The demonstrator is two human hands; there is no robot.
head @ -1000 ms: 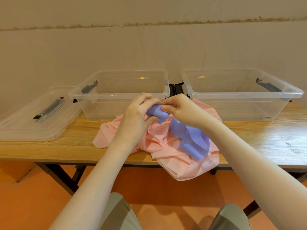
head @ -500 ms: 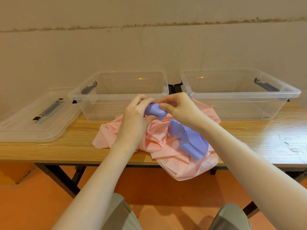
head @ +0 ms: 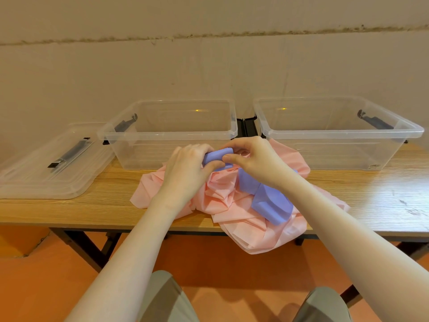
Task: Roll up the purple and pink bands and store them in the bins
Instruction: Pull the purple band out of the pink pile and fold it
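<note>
You are rolling the purple band [head: 269,201]; your left hand [head: 185,170] and right hand [head: 253,159] pinch its rolled end above the pink band [head: 232,205] on the table [head: 69,208]; next, feed the loose tail in evenly.

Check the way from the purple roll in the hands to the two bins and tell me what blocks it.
Nothing visible blocks it. Both hands, left hand and right hand, hold the purple band just in front of the left bin and right bin, both open-topped. The lid lies aside.
</note>
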